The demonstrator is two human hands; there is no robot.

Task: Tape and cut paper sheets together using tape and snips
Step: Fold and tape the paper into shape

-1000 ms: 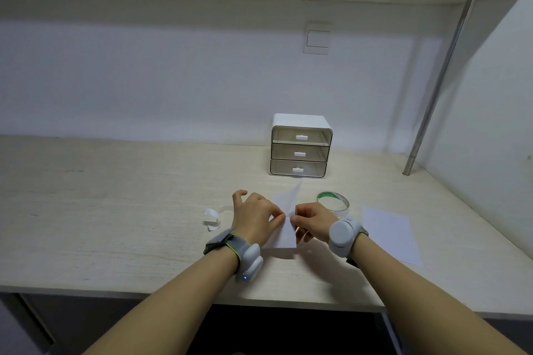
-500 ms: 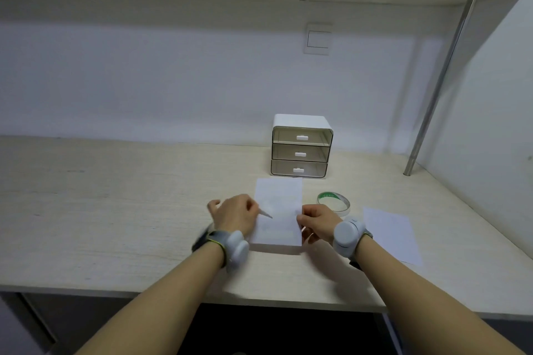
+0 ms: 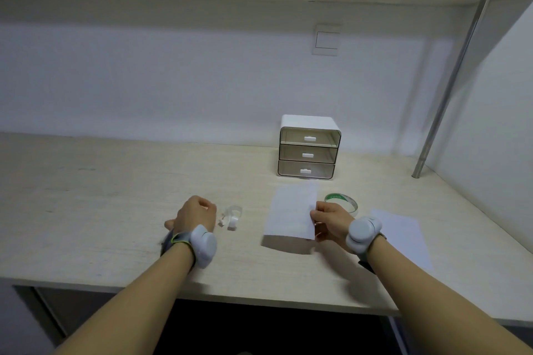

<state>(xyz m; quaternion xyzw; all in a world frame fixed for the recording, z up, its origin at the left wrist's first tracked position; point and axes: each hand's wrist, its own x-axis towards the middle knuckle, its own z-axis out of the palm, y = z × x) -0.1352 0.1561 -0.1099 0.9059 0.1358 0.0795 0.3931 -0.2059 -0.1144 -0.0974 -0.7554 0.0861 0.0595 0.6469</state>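
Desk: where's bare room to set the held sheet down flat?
Widest bare patch: desk left of the left hand. A band runs behind it, left of the drawer unit. Crowded: right hand holding the sheet, tape roll, second sheet, small clear piece.

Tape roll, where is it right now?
In the head view the tape roll lies flat on the desk, right of centre, just behind the right hand and beside the held paper sheet.
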